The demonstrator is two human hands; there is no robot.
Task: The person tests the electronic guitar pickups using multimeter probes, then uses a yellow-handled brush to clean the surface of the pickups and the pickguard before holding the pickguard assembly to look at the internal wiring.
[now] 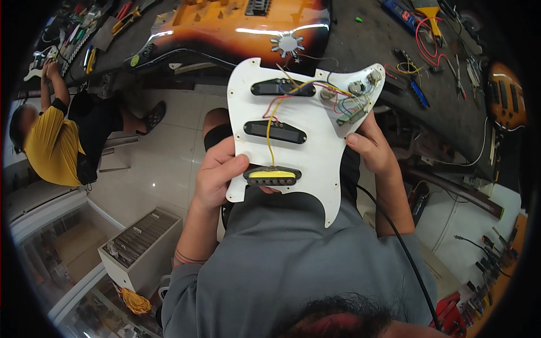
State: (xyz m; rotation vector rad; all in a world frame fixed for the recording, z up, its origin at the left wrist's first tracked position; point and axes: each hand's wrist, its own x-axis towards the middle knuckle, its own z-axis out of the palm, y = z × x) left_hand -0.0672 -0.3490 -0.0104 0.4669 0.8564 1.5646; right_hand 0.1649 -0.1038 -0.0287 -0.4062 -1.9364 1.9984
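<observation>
Between my two hands is a white guitar pickguard [315,146], its wired back turned up toward me. My left hand [217,177] grips its lower left edge, thumb on top. With thumb over the rim, my right hand [372,143] holds its right edge below the controls. Two dark pickups [275,132] sit across the upper part; a pickup with a yellow band [273,176] is nearest me. Red, yellow and blue wires run to the pots [356,87] and a switch [351,116] at the upper right. Beyond lies a sunburst guitar body [225,31] on the dark bench.
The dark workbench [389,50] carries a yellow-handled brush [429,17], a blue meter [400,11], pens and pliers. Another sunburst guitar [505,96] stands far right. A co-worker in a yellow shirt [53,149] is at left, near a file box [141,242]. A black cable [400,239] passes my right arm.
</observation>
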